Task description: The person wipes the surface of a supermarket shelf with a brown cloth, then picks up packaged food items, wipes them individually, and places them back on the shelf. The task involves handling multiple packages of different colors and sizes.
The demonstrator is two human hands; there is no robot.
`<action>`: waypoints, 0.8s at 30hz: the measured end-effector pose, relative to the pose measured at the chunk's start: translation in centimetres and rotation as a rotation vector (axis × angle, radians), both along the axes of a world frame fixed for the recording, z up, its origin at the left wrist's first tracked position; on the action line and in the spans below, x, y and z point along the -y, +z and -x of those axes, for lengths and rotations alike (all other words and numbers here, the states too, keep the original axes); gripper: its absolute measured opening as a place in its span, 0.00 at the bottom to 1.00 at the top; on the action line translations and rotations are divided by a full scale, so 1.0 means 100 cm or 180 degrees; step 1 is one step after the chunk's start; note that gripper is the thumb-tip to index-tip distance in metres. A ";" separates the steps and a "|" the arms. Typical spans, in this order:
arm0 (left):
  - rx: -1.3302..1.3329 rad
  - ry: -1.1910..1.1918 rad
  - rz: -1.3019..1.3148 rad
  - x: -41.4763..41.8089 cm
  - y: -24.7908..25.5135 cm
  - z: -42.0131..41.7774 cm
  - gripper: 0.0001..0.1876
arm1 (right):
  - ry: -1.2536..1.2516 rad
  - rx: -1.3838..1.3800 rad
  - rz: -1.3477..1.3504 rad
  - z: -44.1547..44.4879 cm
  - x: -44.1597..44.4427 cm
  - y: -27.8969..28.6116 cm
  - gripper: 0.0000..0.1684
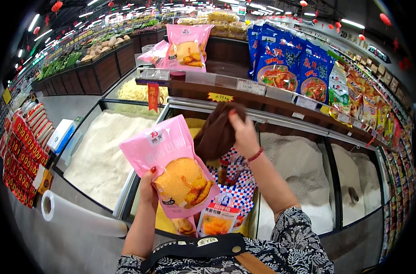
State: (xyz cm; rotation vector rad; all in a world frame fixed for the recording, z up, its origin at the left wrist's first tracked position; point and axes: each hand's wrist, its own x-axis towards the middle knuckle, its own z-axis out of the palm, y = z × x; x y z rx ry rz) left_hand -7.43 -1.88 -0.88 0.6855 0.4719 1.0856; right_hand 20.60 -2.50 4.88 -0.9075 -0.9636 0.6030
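Observation:
My left hand (149,186) grips the lower left side of a pink bag of breadcrumbs (173,171), its printed front turned up towards me. In my right hand (244,133), blurred by motion, is a bunched dark brown cloth (216,133), held close to the bag's right edge. Under both lies a bin with yellow grains, where a white and orange breadcrumb packet (216,219) and blue-red checkered packets (242,171) rest. Part of another pink packet (185,226) shows below the held bag.
Ahead runs a shelf (221,80) with standing pink bags (187,48) and blue bags (278,61). White grain or powder fills bins to the left (105,154) and right (297,164). A plastic-film roll (84,215) sticks out at lower left, near stacked red packages (23,164).

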 end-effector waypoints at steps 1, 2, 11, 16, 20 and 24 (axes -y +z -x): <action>-0.0021 -0.0064 -0.0054 -0.008 0.005 -0.003 0.21 | -0.0255 0.0099 -0.0319 -0.010 -0.006 0.021 0.21; -0.0045 -0.0121 -0.0106 -0.017 0.010 -0.007 0.21 | -0.0524 0.0209 -0.0621 -0.021 -0.011 0.043 0.22; -0.0170 -0.0408 0.0072 -0.065 0.023 -0.044 0.23 | -0.1227 0.2811 -0.0538 -0.104 -0.131 0.210 0.25; -0.0042 -0.0497 -0.0060 -0.092 0.018 -0.054 0.26 | -0.0928 0.4324 0.2636 -0.150 -0.206 0.159 0.49; 0.0060 -0.0355 -0.0713 -0.134 0.054 -0.082 0.23 | -0.0102 0.4723 0.3166 -0.191 -0.252 0.104 0.49; 0.0293 0.0210 -0.1499 -0.208 0.102 -0.119 0.26 | 0.0345 0.5164 0.2344 -0.208 -0.300 0.080 0.43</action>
